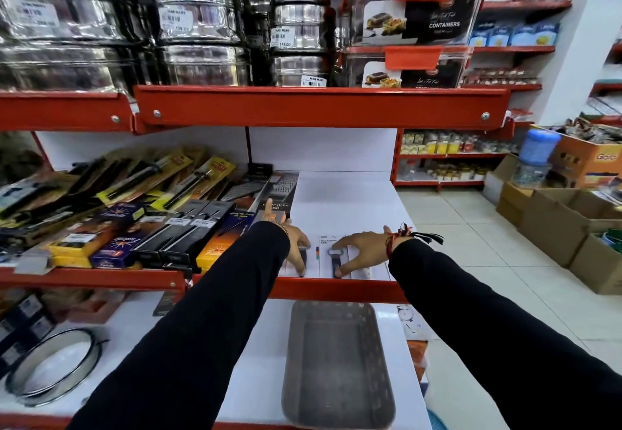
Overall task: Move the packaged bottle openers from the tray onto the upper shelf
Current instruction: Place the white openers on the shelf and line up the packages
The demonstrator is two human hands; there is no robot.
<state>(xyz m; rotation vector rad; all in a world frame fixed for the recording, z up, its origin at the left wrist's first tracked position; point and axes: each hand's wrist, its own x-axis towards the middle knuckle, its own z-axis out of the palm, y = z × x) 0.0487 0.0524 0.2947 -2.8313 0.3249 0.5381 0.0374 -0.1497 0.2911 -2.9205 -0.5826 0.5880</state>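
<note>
White-carded packaged bottle openers (336, 259) lie flat near the front edge of the upper white shelf (343, 201). My right hand (360, 249) rests on the right pack, fingers spread over the dark opener. My left hand (296, 244) presses on another pack (304, 259) just to the left, largely hidden under my fingers. The grey metal tray (336, 362) sits on the lower shelf below my arms, and I see nothing in it.
Boxed and carded kitchen tools (141, 214) crowd the left of the upper shelf, with graters (279, 187) behind my left hand. Steel tins (202, 26) and food containers (414, 26) fill the top shelf. Cardboard boxes (555, 227) stand on the floor at right.
</note>
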